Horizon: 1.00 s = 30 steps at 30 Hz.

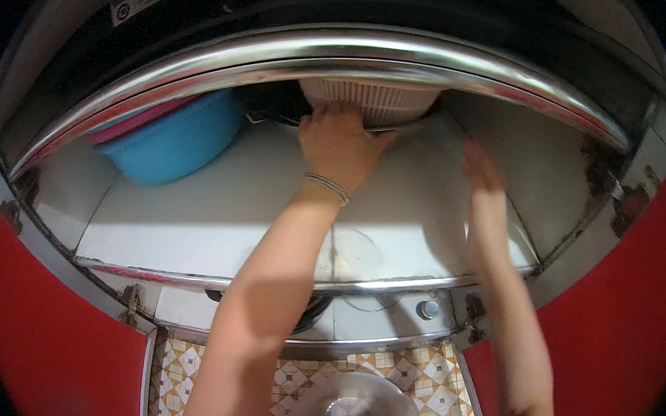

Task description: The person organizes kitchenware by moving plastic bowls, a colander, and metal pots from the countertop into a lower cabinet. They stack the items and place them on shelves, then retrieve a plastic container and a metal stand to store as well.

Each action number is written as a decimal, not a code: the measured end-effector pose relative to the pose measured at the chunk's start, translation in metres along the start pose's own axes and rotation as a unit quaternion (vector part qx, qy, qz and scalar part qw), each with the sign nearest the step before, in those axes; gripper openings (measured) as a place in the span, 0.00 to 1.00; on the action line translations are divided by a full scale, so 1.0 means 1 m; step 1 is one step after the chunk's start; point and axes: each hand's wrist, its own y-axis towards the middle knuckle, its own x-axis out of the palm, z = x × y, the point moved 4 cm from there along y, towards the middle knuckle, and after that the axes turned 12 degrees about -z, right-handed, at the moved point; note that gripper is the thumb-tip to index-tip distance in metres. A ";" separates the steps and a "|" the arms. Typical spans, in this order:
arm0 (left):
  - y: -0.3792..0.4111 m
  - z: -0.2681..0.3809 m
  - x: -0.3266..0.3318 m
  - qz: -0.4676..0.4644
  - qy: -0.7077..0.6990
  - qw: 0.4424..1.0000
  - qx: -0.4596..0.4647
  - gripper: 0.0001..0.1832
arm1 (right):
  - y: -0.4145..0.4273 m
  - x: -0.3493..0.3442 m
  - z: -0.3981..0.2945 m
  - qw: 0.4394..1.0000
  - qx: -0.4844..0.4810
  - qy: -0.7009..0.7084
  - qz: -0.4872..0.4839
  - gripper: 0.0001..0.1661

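Note:
My left hand (339, 142), with a braided bracelet at its wrist, reaches deep into a cabinet compartment. Its fingers lie against a pale ribbed plastic basket (398, 104) at the back, with the thumb out to the side. Whether they grip the basket cannot be made out. My right hand (481, 171) is blurred, held edge-on near the right inner wall with nothing in it. A blue plastic basin (178, 141) stands at the back left, a pink one (141, 119) nested in it. The metal-trimmed counter edge hides the tops of basin and basket.
A white tiled shelf (190, 202) with a metal front edge (399, 285) spans the compartment. Red cabinet doors (52, 327) stand swung out at both sides. A lower shelf (378, 320) holds a small metal-capped item (428, 309). On the patterned floor lies a clear round bowl (357, 411).

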 end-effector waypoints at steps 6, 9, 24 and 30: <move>0.001 0.021 0.009 0.049 0.008 0.998 0.039 0.23 | -0.068 0.004 -0.012 0.865 -0.196 -0.461 -0.019 0.22; -0.001 0.016 0.009 0.084 -0.031 0.993 0.082 0.21 | -0.066 0.011 -0.015 0.859 -0.191 -0.474 -0.020 0.23; 0.000 0.012 0.024 0.087 -0.034 0.992 0.089 0.23 | -0.068 0.003 -0.011 0.871 -0.196 -0.450 -0.013 0.23; -0.004 0.009 0.021 0.031 -0.050 0.997 0.048 0.21 | -0.070 0.005 -0.012 0.872 -0.191 -0.450 -0.005 0.23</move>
